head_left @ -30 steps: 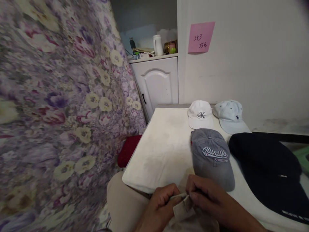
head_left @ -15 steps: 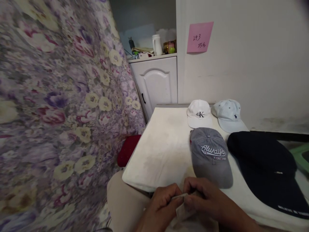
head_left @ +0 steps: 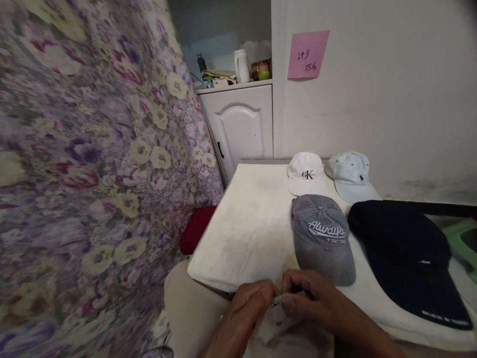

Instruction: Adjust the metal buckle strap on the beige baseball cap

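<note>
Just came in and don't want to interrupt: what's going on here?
A person is working on a beige fabric item at the near edge of a cream-covered table. The left hand and right hand hold it close together; its full shape is hidden. Four caps sit on the table, untouched: a white cap and pale blue cap at the back, a gray cap nearer, and a dark cap right of it.

Head cam, 1 view: wearer's POV, fwd & down.
Pos. above near edge of table [head_left: 253, 223], facing across top to far wall [head_left: 376, 94]; L hand [head_left: 246, 313] & R hand [head_left: 315, 303] v. close, btm ctr; floral curtain [head_left: 93, 174] fills L side; cabinet [head_left: 244, 124] farther back, upper ctr.
</note>
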Tool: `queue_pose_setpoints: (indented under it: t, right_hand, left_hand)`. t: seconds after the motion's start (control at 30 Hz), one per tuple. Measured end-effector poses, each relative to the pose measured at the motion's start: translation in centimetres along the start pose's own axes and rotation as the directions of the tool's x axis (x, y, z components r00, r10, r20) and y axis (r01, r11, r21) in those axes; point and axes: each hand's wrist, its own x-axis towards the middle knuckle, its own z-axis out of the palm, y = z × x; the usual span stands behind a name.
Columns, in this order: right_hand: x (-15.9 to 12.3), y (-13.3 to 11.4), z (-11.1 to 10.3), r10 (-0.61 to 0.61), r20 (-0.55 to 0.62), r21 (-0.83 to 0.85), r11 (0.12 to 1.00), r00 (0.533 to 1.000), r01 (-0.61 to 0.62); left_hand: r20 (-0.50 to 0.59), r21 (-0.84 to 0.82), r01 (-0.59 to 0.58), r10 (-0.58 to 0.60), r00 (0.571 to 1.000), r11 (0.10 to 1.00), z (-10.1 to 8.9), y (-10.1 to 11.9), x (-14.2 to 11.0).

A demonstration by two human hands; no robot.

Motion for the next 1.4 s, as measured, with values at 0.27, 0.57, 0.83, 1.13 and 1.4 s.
queue_pose_setpoints:
  t: [0.27,0.57,0.83,1.13,1.4]
  right_hand:
    - [0.3,0.5,-0.4,-0.005,-0.032,0.151,0.988,0.999,0.01]
    - [1.3,-1.4,1.9,-0.063,0.028,0.311,0.949,0.998,0.051]
    - [1.7,-1.5,2.8,-0.061,-0.032,0.439,0.896,0.998,0.069]
    - [2.8,-4.8,1.4,-0.129,-0.068,0.49,0.86,0.989,0.146]
    - [4.1,-8.5,0.3,-0.246,-0.096,0.531,0.807,0.965,0.259]
  left_hand:
    - [0.123,-0.092,0.002,0.009,0.992,0.996,-1.1,0.5,-0.3]
    - [0.062,-0.053,-0.04,0.043,0.997,0.998,-3.3,3.1,-2.5]
    - [-0.052,0.307,-0.287,0.317,0.947,0.907,-3.2,3.5,-3.3]
    - [-0.014,0.625,-0.529,0.686,0.728,0.574,-2.7,7.9,-1.0]
    - [0.043,0.716,-0.573,0.794,0.606,0.399,-3.2,11.8,0.9]
